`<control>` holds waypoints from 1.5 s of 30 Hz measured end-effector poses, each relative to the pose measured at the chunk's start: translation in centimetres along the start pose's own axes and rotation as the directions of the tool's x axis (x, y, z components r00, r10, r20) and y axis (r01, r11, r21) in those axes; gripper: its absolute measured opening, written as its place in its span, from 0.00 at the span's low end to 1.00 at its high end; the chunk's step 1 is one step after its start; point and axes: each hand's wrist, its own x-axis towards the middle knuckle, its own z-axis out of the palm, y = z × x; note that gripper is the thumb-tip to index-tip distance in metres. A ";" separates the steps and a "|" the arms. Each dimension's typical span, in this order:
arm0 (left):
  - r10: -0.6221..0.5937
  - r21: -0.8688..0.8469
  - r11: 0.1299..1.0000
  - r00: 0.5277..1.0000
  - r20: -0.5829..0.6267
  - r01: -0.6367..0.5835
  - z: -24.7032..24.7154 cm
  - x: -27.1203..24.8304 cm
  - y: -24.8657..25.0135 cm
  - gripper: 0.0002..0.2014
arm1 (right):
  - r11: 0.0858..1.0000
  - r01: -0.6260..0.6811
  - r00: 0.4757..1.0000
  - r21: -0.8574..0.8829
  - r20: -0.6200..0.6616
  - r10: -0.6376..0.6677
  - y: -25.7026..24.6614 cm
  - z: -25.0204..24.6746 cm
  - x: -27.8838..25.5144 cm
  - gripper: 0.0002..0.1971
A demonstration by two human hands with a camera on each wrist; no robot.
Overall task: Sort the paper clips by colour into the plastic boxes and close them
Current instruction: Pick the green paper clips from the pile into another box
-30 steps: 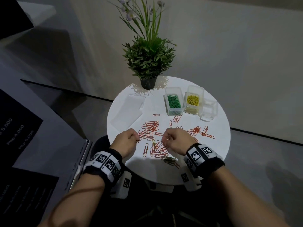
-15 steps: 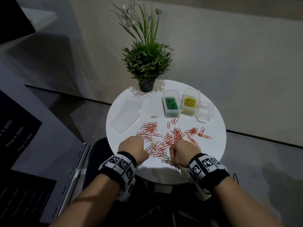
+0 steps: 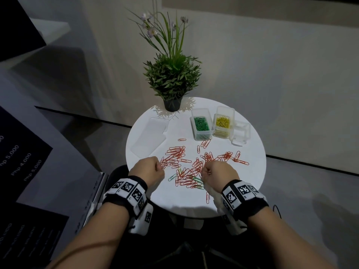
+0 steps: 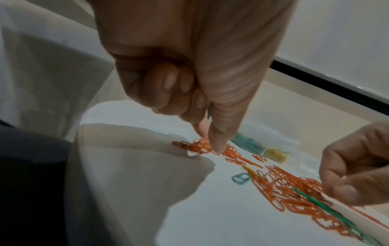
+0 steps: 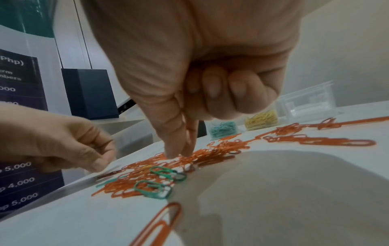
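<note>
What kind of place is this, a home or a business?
Probably a business reception or showroom, not a home: a dark price board listing "Php" amounts, a small round white table and a decorative potted plant.

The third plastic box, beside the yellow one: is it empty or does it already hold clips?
Empty, as far as visible. The third box looks clear throughout in the head view, unlike the green-filled box and the yellow-filled box.

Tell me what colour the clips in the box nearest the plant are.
Green clips, clearest in the head view.

forearms: bare | wrists: black bands (image 3: 128,195) with white square-code tags | underneath: white camera units (image 3: 142,220)
</note>
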 end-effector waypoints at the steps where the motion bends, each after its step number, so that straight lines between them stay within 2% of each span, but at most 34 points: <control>1: -0.003 0.010 1.000 1.000 -0.018 0.003 -0.1 -0.1 0.2 0.04 | 1.000 0.003 1.000 0.000 0.004 -0.003 -0.3 0.1 0.1 0.07; 4: 0.059 0.103 0.993 0.997 -0.053 -0.053 0.2 -0.6 1.4 0.05 | 0.999 0.005 1.000 -0.040 0.024 -0.004 -1.3 0.8 0.3 0.05; 9: 0.115 0.305 0.946 0.993 0.001 -0.110 1.3 -1.1 3.2 0.03 | 0.995 -0.023 0.995 -0.093 0.097 0.032 -2.1 1.2 1.2 0.05; 11: 0.130 0.332 0.934 0.991 0.021 -0.130 1.5 -1.1 3.6 0.04 | 0.999 -0.035 0.994 -0.026 0.107 0.037 -1.8 1.0 1.3 0.05; 13: 0.132 0.345 0.928 0.990 0.052 -0.142 1.4 -1.2 3.9 0.05 | 0.988 -0.088 0.992 0.127 0.099 0.075 -1.2 0.5 0.8 0.03; 15: 0.145 0.362 0.919 0.988 0.061 -0.157 1.4 -1.4 4.1 0.08 | 0.940 -0.145 0.989 0.310 0.080 0.126 -0.2 -0.2 0.3 0.05; 18: 0.159 0.356 0.920 0.987 0.033 -0.161 1.2 -1.7 4.2 0.09 | 0.800 -0.193 0.979 0.568 0.056 0.196 1.2 -0.5 -0.2 0.07; 20: 0.125 0.270 0.955 0.992 0.020 -0.125 1.0 -1.9 4.3 0.10 | 0.691 -0.220 0.971 0.689 0.083 0.226 1.9 -0.2 -0.5 0.08; 22: 0.095 0.141 0.985 0.995 0.041 -0.100 0.9 -1.6 4.2 0.12 | 0.599 -0.251 0.966 0.761 0.158 0.204 2.1 0.2 -0.8 0.18; 23: 0.093 0.068 0.993 0.994 0.049 -0.096 0.8 -1.3 4.1 0.14 | 0.590 -0.262 0.965 0.763 0.194 0.178 1.9 0.3 -1.0 0.23; 25: 0.105 -0.111 0.989 0.993 0.050 -0.099 0.7 -1.0 3.9 0.17 | 0.661 -0.248 0.968 0.708 0.210 0.138 1.5 0.4 -1.2 0.23; 29: 0.099 -0.434 0.899 0.994 0.051 -0.067 0.7 -1.3 3.9 0.11 | 0.881 -0.130 0.986 0.455 0.151 0.068 0.8 0.6 -1.3 0.05; 30: 0.087 -0.496 0.868 0.994 0.068 -0.042 0.8 -1.2 3.9 0.10 | 0.929 -0.105 0.988 0.355 0.144 0.057 0.6 0.5 -1.3 0.06; 32: 0.072 -0.538 0.843 0.992 0.100 -0.007 0.9 -1.0 3.8 0.12 | 0.989 -0.050 0.993 0.139 0.117 0.034 0.1 0.2 -1.3 0.08; 36: 0.077 -0.527 0.850 0.986 0.145 0.011 0.7 -0.5 4.2 0.18 | 0.993 -0.019 0.989 -0.118 0.141 0.036 -1.3 0.5 -1.1 0.05; 40: 0.072 -0.448 0.894 0.986 0.150 0.003 0.5 0.0 3.9 0.11 | 0.989 -0.034 0.976 -0.146 0.208 0.064 -1.9 0.8 -0.7 0.05; 43: 0.066 -0.366 0.931 0.986 0.154 -0.005 0.2 0.4 3.9 0.09 | 0.995 -0.093 0.960 -0.031 0.263 0.098 -1.4 0.3 -0.6 0.04; 45: 0.059 -0.343 0.939 0.987 0.147 -0.006 -0.4 1.0 4.6 0.08 | 0.989 -0.129 0.960 0.065 0.256 0.109 -0.5 -0.1 -0.2 0.06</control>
